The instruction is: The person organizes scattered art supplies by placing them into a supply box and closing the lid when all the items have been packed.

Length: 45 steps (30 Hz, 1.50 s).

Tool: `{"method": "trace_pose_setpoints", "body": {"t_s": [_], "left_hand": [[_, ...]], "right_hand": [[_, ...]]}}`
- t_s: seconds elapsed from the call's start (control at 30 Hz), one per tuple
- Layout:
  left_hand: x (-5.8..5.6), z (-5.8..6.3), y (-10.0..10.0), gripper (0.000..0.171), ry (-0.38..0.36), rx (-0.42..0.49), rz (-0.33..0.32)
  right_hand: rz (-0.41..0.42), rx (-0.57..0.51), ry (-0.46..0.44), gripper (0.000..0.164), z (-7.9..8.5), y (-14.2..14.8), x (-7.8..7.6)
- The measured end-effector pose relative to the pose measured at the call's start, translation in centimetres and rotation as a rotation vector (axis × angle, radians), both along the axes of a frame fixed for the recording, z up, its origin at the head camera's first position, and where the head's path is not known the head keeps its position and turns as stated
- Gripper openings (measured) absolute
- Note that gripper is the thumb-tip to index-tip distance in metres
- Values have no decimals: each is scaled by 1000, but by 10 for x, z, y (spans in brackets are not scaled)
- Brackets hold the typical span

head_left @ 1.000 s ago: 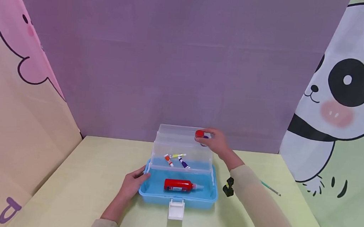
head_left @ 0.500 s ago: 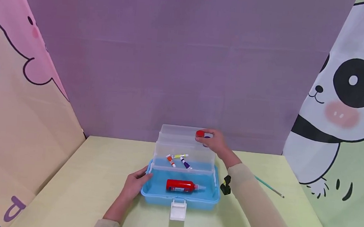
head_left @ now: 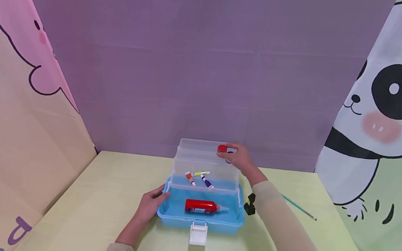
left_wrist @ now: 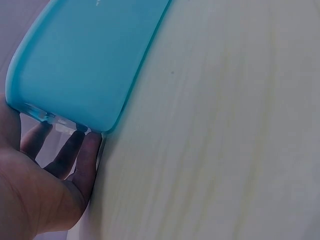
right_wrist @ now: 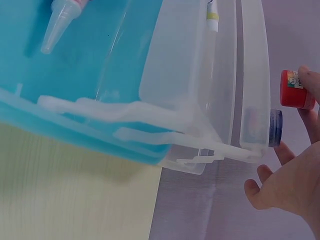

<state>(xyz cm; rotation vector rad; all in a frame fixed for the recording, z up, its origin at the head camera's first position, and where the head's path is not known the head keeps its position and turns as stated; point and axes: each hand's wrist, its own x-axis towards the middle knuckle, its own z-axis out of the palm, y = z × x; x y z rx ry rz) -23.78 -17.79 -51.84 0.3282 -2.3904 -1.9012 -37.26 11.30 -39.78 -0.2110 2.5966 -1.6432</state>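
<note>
My left hand [head_left: 150, 206] grips the left end of a blue plastic storage box [head_left: 175, 222], thumb over the rim and fingers against the outside wall. The box stands with its clear trays fanned up at the back. Over the top tray [head_left: 199, 144], my right hand [head_left: 239, 159] pinches a small red paint jar [right_wrist: 294, 91] between thumb and fingers. Just below that jar, a dark-blue-lidded jar [right_wrist: 275, 128] sits in the tray's right end. Orange [head_left: 190, 178], yellow [head_left: 200, 173] and purple [head_left: 206, 181] paint tubes lie in a lower tray. A red squeeze bottle [head_left: 199, 206] lies in the box's bottom.
A white latch [head_left: 198, 235] hangs at the box's front. To the right, a teal paintbrush or pencil [head_left: 301, 207] lies on the pale wooden table [head_left: 111, 185], partly behind the right sleeve. A purple backdrop [head_left: 205, 70] rises at the table's back.
The whole head view has shifted slightly, so everything appears a little further right. Both hands keep their holds, and the red jar stays over the top tray.
</note>
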Motion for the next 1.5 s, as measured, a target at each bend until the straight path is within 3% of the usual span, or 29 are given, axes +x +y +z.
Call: {"method": "trace_pose_setpoints", "body": {"t_s": [0.33,0.5,0.67,0.83,1.13,1.5], "left_hand": [[-3,-2,7,59,9,-7,-21],[-4,-1,8,58,-1,-1,-20],[-7,0,6,58,-11,-14,-27],[-7,-1,1,59,-30,-29,-25],[-5,-2,-9,59,-30,-20,-20],[-3,-1,-8,56,-2,5,-30]], "right_hand": [[-8,32,50,67,-2,15,-1],[-34,25,100,60,3,46,-2],[-72,61,100,53,2,90,8],[-111,128,87,43,-14,129,17],[-230,235,96,36,-35,172,35],[-258,303,67,39,-66,219,61]]}}
